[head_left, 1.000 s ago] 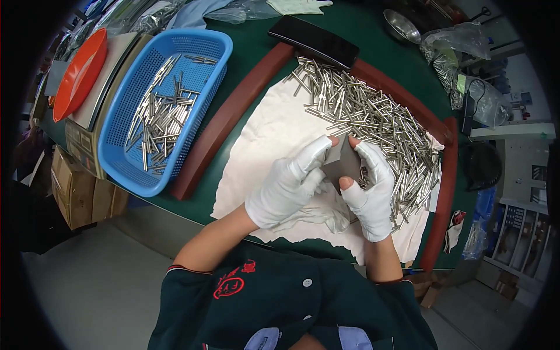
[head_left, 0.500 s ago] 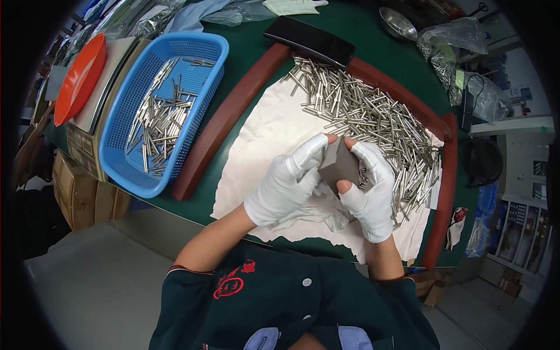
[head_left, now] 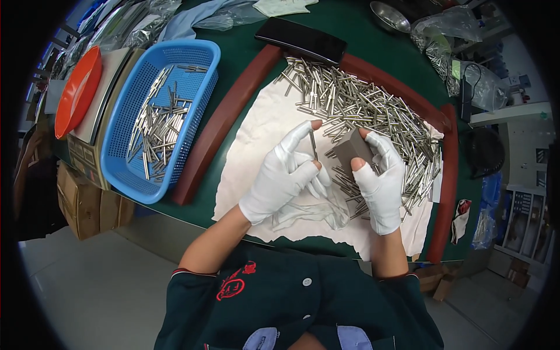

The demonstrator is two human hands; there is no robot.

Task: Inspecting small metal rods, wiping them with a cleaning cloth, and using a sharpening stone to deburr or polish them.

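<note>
My left hand (head_left: 277,182), in a white glove with bare fingertips, holds a thin metal pin (head_left: 313,144) lengthwise between index finger and thumb. A grey-brown rectangular block (head_left: 350,150) is gripped in my right hand (head_left: 382,189), gloved the same way, with the thumb on its near side. The block and the pin are apart. Both hands are above a pale cloth (head_left: 248,151). Beyond and to the right, many similar metal pins (head_left: 379,111) lie in a loose heap on that cloth. Crumpled white fabric (head_left: 312,214) rests below my left hand.
Reddish-brown bars (head_left: 227,119) frame the cloth on the green table (head_left: 361,35). A black phone-like slab (head_left: 300,39) lies over the far bar. At left are a blue basket (head_left: 213,73) with more pins and an orange dish (head_left: 79,93). A metal bowl (head_left: 389,16) stands far right.
My hands have moved apart. The block has tilted and shifted slightly right with my right hand, and the pin in my left fingers now shows.
</note>
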